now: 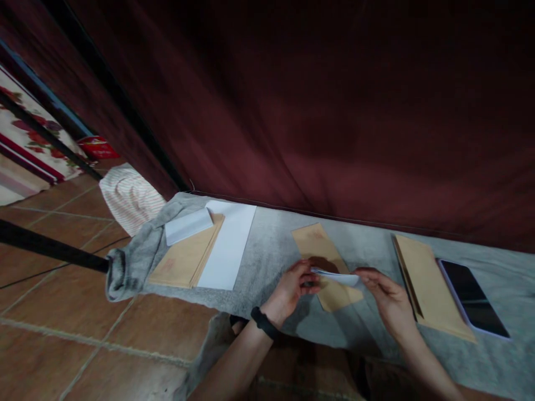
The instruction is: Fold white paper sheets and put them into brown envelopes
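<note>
Between my two hands is a folded white paper (337,277), held up edge-on above a brown envelope (334,298). My left hand (295,284), with a black band at the wrist, pinches the paper's left end. At its right end, my right hand (384,295) grips it between thumb and fingers. The envelope lies flat and slanted on the grey cloth, partly covered by the paper and my left fingers. Faint reddish print shows near its upper end.
To the left lie a stack of brown envelopes (179,264), a folded white paper (188,225) on it, and white sheets (234,239). At right are more brown envelopes (434,284) beside a phone (474,295). A dark red curtain (317,122) hangs behind the grey cloth (267,250).
</note>
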Demonstrator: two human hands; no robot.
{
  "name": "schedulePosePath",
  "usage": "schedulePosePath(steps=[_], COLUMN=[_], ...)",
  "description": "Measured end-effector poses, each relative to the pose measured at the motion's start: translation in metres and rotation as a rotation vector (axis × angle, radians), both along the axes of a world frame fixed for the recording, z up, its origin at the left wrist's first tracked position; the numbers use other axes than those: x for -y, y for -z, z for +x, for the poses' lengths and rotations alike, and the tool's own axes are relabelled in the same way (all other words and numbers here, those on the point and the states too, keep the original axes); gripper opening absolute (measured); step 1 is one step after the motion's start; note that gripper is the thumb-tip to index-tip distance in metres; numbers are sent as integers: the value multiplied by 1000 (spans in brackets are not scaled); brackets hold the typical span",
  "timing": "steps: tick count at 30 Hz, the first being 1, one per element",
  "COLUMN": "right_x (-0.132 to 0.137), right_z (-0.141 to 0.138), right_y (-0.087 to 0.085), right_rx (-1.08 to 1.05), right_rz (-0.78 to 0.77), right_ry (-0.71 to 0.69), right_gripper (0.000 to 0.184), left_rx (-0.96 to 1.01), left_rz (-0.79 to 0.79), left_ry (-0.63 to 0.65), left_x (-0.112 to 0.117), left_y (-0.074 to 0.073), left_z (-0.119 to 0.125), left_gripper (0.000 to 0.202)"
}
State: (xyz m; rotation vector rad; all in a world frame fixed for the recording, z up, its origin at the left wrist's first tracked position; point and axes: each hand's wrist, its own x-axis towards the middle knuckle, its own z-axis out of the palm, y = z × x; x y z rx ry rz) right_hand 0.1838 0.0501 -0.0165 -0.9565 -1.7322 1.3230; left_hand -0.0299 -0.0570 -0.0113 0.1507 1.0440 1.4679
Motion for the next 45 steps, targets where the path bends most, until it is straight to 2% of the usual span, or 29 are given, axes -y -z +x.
schedulePosePath(steps=[5, 11, 15, 22, 27, 33, 40, 45], right_x=[0, 0, -3, -4, -5, -6, -1, 3], right_z=[-1, -6, -6, -9, -13, -7, 6, 8], right_y=[0, 4, 10, 7, 12, 10, 6, 6], right_rx=[30, -67, -43, 52, 110, 145, 284, 402], right_rz=[-21, -63, -59, -13, -11, 28, 180, 274], right_ry=[14, 16, 13, 85, 125, -29, -275, -371], right_gripper=[22, 27, 30, 34, 39, 38, 32, 40], left_rx=[2, -47, -81, -71, -12, -31, -81, -120], left_rz=[-22, 12, 16, 52, 29, 27, 53, 37], left_ry=[-24, -51, -103, -165, -173, -188, -165, -159], left_x=[-2, -6, -8, -10, -12, -16, -16, -15], left_y=[13, 18, 23, 24, 25, 31, 29, 28], left_z=[9, 15, 24, 33, 35, 32, 28, 30], left_gripper=[20, 33, 40, 37, 35, 31, 27, 31])
